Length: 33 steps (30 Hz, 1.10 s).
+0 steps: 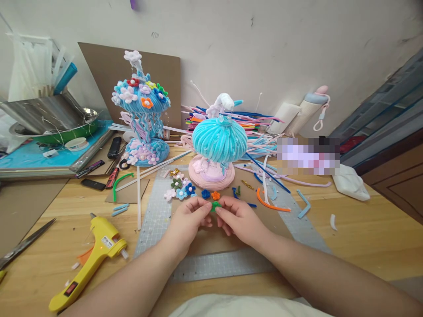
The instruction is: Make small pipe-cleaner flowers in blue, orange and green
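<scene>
Between my two hands is a small green pipe-cleaner flower, pinched from both sides above the brown cardboard. My left hand grips its left edge with thumb and forefinger. On the other side, the thumb and forefinger of my right hand close on it. Just beyond my fingers lie an orange flower and a dark blue flower. A cluster of finished flowers rests further left. Behind them stands a turquoise pipe-cleaner lamp on a round pink base.
A yellow glue gun and scissors lie at left. A flower-covered blue lamp stands at back left. Loose pipe cleaners pile up against the wall. Under the cardboard is a grey cutting mat. An orange strip lies at right.
</scene>
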Each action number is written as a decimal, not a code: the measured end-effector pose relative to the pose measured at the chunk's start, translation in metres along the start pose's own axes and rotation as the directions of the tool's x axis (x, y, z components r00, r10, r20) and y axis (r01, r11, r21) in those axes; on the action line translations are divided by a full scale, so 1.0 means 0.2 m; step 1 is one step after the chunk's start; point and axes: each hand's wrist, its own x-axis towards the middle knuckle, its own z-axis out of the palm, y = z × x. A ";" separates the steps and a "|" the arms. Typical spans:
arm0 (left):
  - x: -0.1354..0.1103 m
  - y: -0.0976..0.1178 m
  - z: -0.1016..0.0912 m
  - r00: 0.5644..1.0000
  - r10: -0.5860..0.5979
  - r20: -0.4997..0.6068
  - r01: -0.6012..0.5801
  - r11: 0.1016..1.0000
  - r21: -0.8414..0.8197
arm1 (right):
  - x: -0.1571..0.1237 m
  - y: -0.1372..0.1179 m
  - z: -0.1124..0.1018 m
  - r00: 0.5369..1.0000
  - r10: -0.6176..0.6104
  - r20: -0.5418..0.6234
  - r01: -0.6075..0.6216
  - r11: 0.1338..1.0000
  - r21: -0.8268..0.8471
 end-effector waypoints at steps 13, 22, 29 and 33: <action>-0.01 0.01 0.01 0.994 0.103 0.031 -0.107 0.966 0.237 | -0.01 -0.01 -0.01 0.998 -0.003 -0.062 0.005 1.000 0.029; -0.01 0.00 0.01 0.988 0.143 0.057 -0.153 0.953 0.261 | -0.02 0.00 0.01 1.000 -0.008 -0.019 0.007 0.999 -0.045; -0.01 0.00 0.01 0.999 0.037 0.033 -0.042 0.987 0.157 | -0.01 0.00 0.00 0.999 -0.017 -0.040 0.016 0.999 -0.038; 0.00 0.00 0.02 0.998 0.058 0.037 -0.064 0.981 0.182 | -0.01 0.00 0.00 0.998 -0.025 -0.049 0.023 0.999 -0.045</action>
